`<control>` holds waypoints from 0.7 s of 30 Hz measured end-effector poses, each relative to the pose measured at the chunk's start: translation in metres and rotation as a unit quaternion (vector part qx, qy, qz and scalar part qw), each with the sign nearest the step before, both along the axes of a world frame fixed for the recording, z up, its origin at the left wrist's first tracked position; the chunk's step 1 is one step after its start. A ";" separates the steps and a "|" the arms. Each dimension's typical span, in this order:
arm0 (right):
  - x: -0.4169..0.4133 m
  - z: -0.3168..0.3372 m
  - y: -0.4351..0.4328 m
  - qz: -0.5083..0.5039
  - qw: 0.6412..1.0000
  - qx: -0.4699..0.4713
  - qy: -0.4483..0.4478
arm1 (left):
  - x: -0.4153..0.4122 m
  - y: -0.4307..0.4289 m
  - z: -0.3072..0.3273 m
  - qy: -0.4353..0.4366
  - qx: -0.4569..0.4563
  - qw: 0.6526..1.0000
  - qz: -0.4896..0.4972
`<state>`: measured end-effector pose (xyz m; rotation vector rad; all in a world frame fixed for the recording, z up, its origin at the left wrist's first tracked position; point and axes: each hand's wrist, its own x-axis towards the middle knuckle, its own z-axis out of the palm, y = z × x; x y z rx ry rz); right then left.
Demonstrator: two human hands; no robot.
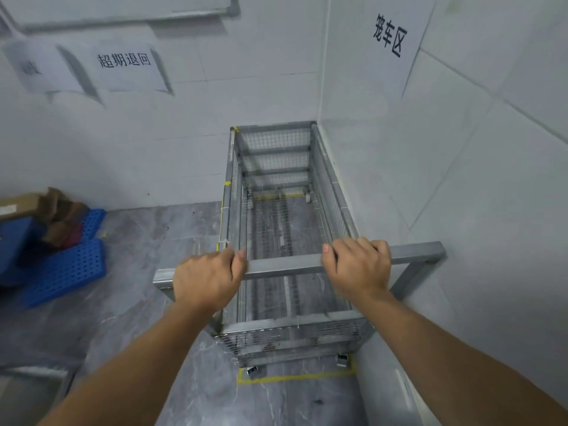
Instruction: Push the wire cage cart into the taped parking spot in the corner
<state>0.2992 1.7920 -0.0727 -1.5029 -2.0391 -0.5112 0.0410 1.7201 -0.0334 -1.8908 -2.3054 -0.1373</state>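
Note:
The grey wire cage cart [276, 155] stands lengthwise in the corner, its far end against the back wall and its right side along the right wall. Yellow tape [295, 377] marks the floor just outside its near casters, and a second strip shows through the mesh at the far end. My left hand [209, 278] grips the left part of the cart's square metal handle bar [282, 267]. My right hand [359, 265] grips the same bar further right. The cart is empty.
Blue perforated plastic pallets [67, 269] with cardboard boxes [27, 204] lie on the floor at the left. Paper signs [126, 66] hang on the back wall, another sign [390, 35] on the right wall. Grey marble floor lies open to the cart's left.

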 end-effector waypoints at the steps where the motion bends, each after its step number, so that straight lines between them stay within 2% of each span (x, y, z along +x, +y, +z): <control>1: 0.001 -0.004 0.001 0.008 1.000 0.026 -0.005 | 0.001 0.000 0.000 0.008 0.004 1.000 0.004; 3: 0.002 -0.005 0.003 0.013 0.998 0.057 -0.008 | 0.004 0.000 0.003 0.018 -0.004 1.000 0.010; 5: 0.001 -0.001 0.002 0.008 1.000 0.029 0.005 | 0.001 0.000 0.005 0.006 -0.035 0.999 0.019; 9: -0.004 0.019 -0.013 -0.005 0.987 -0.161 -0.014 | -0.001 -0.002 0.011 -0.056 -0.086 0.995 -0.009; 11: -0.004 0.028 -0.017 -0.004 0.977 -0.211 -0.015 | 0.001 -0.010 0.017 -0.087 -0.100 0.991 -0.014; 17: -0.012 0.062 -0.059 0.083 0.962 -0.256 0.052 | 0.003 -0.064 0.048 -0.104 -0.048 0.993 -0.027; 21: -0.016 0.080 -0.093 0.107 0.963 -0.248 0.030 | 0.002 -0.103 0.072 -0.118 -0.002 0.991 -0.065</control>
